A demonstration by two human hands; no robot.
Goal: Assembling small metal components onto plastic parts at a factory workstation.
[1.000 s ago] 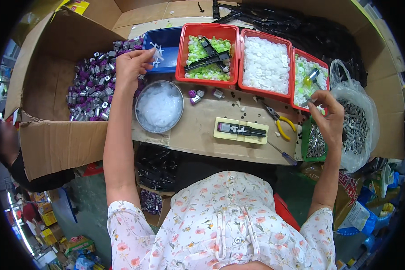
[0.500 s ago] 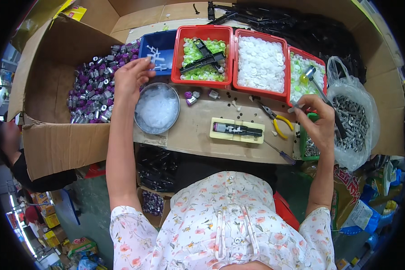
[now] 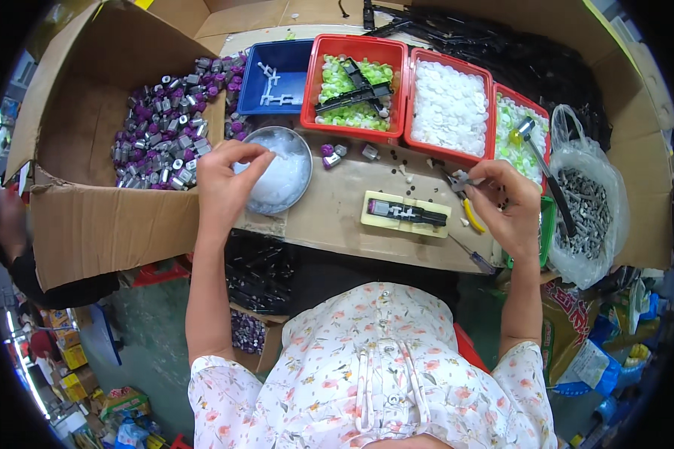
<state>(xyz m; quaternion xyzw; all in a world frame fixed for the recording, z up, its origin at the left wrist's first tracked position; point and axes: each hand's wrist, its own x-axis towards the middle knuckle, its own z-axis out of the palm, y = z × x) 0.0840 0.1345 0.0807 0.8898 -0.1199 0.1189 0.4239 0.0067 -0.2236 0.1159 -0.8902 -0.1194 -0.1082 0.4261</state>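
My left hand (image 3: 228, 183) is at the left edge of a round metal bowl (image 3: 309, 173) of whitish, translucent grease (image 3: 281, 179). Its thumb and fingers are pinched together over the grease; what they hold is too small to make out. My right hand (image 3: 508, 206) pinches a small grey part (image 3: 463, 180) just above yellow-handled pliers (image 3: 472, 215). Between the hands, a cream tray (image 3: 372, 222) cradles a black assembly (image 3: 419, 216) with a purple-and-silver motor at its left end and pale pieces along it. White plastic pieces (image 3: 277, 99) lie in a blue bin (image 3: 307, 56).
Left stands a cardboard box (image 3: 75, 142) of purple-and-silver motors (image 3: 161, 135). Red bins (image 3: 404, 136) hold white and green discs. A hammer (image 3: 550, 168) leans beside a plastic bag (image 3: 614, 202) of metal pins. A screwdriver (image 3: 481, 260) lies at the front edge.
My left hand has come from the blue bin down to the grease bowl, and its fingers have pinched together. My right hand has shifted slightly left with the grey part. The view has shifted a little.
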